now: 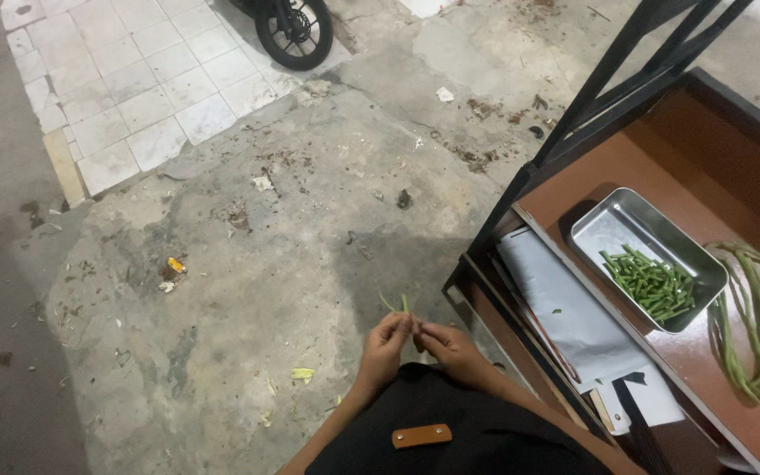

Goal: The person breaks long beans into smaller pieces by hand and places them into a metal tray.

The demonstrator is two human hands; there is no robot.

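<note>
Head view: the left hand (386, 341) and right hand (450, 347) both pinch one short green bean piece (404, 304) above the concrete floor (248, 290), left of the counter (714, 352). Keeping the fingers close together should snap it cleanly; the metal tray (604, 230) holds cut pieces.
</note>
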